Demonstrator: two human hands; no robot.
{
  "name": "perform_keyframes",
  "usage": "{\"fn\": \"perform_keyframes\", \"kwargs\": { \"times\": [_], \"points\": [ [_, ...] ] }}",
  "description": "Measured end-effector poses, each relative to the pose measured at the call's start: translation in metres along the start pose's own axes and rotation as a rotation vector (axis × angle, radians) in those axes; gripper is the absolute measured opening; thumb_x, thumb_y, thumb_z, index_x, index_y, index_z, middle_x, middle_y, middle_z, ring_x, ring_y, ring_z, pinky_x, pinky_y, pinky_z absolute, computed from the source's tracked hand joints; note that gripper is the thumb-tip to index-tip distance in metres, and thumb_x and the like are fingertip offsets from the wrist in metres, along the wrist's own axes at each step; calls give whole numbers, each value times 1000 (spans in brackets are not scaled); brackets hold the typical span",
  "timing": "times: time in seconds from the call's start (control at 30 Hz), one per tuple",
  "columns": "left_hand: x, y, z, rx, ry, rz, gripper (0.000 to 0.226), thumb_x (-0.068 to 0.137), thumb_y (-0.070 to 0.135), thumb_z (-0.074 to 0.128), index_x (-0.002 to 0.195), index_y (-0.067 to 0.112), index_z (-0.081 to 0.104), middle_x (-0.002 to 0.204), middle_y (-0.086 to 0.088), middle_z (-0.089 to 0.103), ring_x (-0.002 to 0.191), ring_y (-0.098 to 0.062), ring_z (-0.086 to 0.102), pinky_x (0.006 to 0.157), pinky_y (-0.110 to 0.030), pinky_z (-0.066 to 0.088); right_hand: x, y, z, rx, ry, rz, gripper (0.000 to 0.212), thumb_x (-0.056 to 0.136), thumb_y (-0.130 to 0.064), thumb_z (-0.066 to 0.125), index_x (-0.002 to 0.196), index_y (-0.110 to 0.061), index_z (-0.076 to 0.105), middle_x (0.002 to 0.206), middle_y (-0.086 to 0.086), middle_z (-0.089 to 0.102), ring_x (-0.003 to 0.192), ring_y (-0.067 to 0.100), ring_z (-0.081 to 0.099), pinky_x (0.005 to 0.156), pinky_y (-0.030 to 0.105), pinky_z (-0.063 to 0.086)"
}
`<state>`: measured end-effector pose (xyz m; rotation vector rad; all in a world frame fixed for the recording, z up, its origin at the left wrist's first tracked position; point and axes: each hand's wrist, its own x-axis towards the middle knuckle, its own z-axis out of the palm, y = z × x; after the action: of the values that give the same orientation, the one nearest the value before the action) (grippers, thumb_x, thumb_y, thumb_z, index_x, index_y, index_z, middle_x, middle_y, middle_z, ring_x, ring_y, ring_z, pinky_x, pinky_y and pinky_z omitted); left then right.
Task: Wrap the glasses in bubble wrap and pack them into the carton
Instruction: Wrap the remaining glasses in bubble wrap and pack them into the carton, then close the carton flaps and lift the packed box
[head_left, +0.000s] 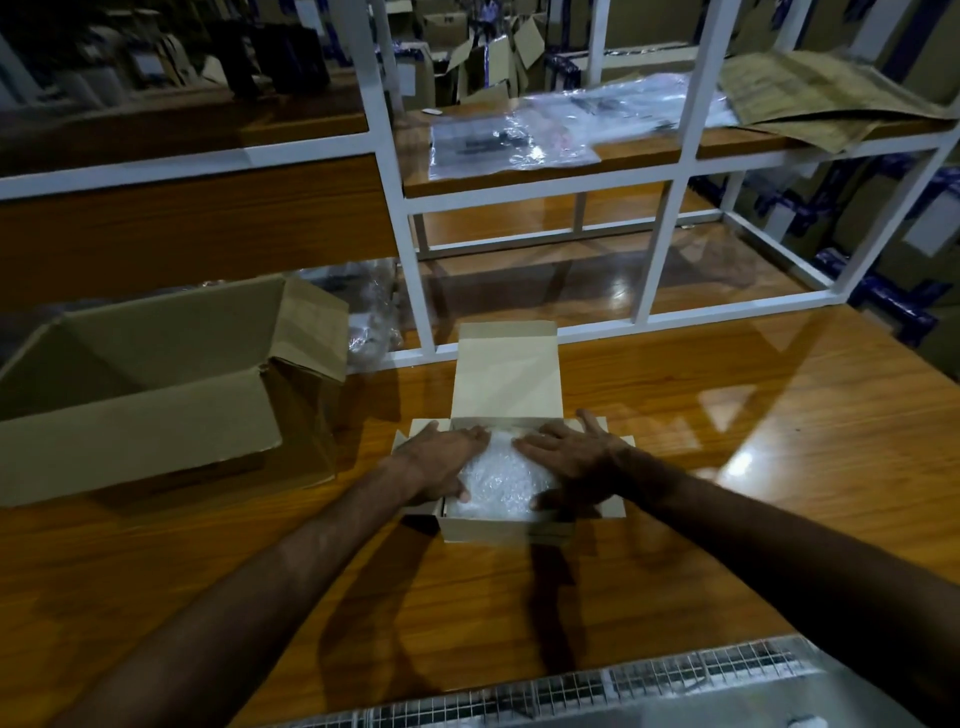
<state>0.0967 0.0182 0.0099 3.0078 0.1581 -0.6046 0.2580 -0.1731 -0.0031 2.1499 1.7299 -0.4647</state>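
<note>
Your left hand (441, 460) and right hand (569, 454) lay flat, fingers straight, pressing the bubble wrap bundle (498, 480) down inside the small carton (488, 531) on the wooden table (727, 467). Its lid (506, 371) stood open on the far side. Left of it sat a large brown box (156, 389), flaps open; farther off, plastic bags (511, 137) lay on the white-framed shelf (545, 184)

A glossy wooden table (727, 415) carries a white shelf frame (670, 244) with wooden boards; dim light, glare patches, stacked boxes (483, 57) behind
</note>
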Motion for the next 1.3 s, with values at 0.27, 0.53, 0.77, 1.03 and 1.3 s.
{"fn": "perform_keyframes", "kwargs": {
  "times": [0.27,0.53,0.77,1.03,1.3],
  "points": [
    [-4,3,7,5,22,-14,97,97,30,69,166,18,1,174,-1,1,160,-19,5,129,-53,0,7,0,3,21,2,17,109,86,-87,45,166,-26,4,175,1,4,160,32,2,120,74,-4],
    [-17,7,-1,-82,109,-56,90,95,30,72,165,24,18,173,0,16,158,-23,20,127,-47,19,-13,2,6,164,128,50,102,86,-88,46,165,-34,12,174,-6,15,160,25,10,120,74,-5],
    [-16,28,9,-126,217,-1,65,105,41,48,164,31,23,173,-7,15,160,-27,11,128,-55,13,-32,-4,11,266,285,97,85,94,-77,42,164,-35,20,174,-2,15,159,26,16,120,72,4],
    [6,79,31,-93,223,-25,68,103,66,38,163,45,15,174,-5,8,160,-32,5,124,-67,4,-52,1,35,664,601,660,57,100,-46,59,151,-22,45,152,10,50,138,34,48,109,55,43],
    [20,90,39,-151,238,-136,65,102,67,37,161,48,18,174,-5,7,159,-35,3,118,-74,1,-59,20,56,1383,743,791,41,94,-25,76,124,0,64,117,16,72,92,29,73,62,38,63]
  ]
}}
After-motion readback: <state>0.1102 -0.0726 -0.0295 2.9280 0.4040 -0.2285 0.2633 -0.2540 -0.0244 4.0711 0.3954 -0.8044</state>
